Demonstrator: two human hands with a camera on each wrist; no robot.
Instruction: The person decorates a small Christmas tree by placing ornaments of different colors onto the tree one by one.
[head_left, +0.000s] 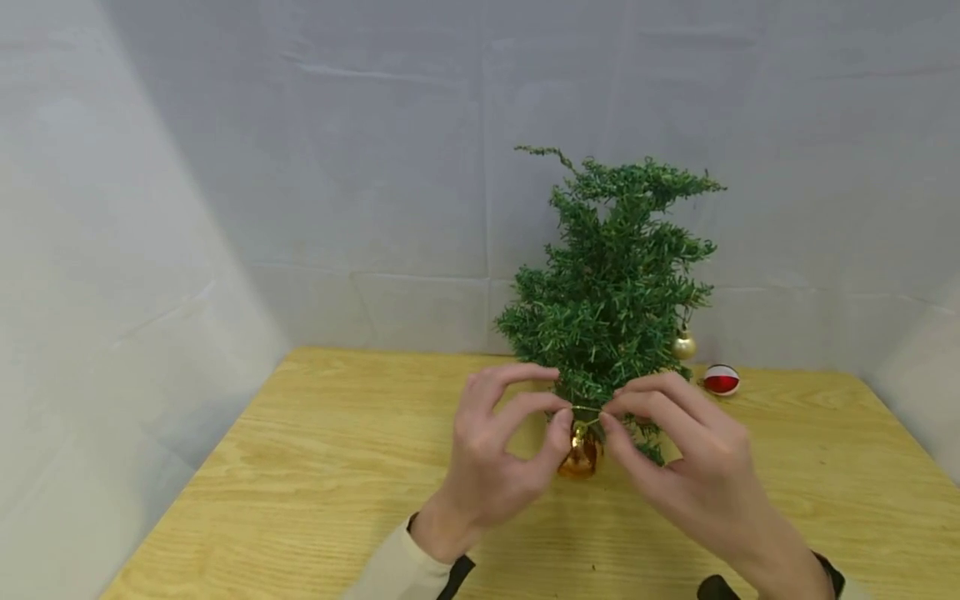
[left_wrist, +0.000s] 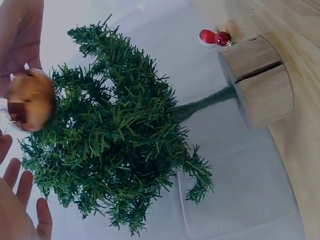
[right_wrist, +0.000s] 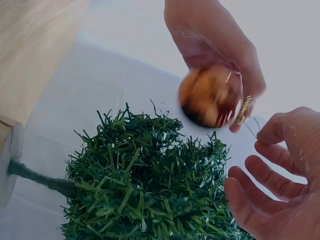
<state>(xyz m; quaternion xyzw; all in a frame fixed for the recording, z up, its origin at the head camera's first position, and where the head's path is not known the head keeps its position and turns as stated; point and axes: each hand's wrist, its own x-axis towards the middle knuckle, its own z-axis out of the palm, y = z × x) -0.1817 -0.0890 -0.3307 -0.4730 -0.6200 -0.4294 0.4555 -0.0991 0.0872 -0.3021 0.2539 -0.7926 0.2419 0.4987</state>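
A shiny copper-gold Christmas bauble (head_left: 579, 457) hangs from a thin gold string (head_left: 585, 408) in front of a small artificial Christmas tree (head_left: 607, 292). My left hand (head_left: 491, 442) pinches the string between thumb and index finger, its other fingers loosely bent. From the opposite side, my right hand (head_left: 693, 446) pinches the string too, so a loop spans the two hands. In the right wrist view the bauble (right_wrist: 212, 95) is blurred, with its gold cap (right_wrist: 245, 107) facing the right fingertips. Green branches stand just behind both hands.
The tree rises from a round wooden base (left_wrist: 265, 82). A small gold bauble (head_left: 684, 345) hangs on its right side. On the wooden table (head_left: 337, 467), a red and white bauble (head_left: 722, 380) lies behind, with a smaller red one (left_wrist: 223, 38) near it. A pale sheet (head_left: 360, 167) backs the table.
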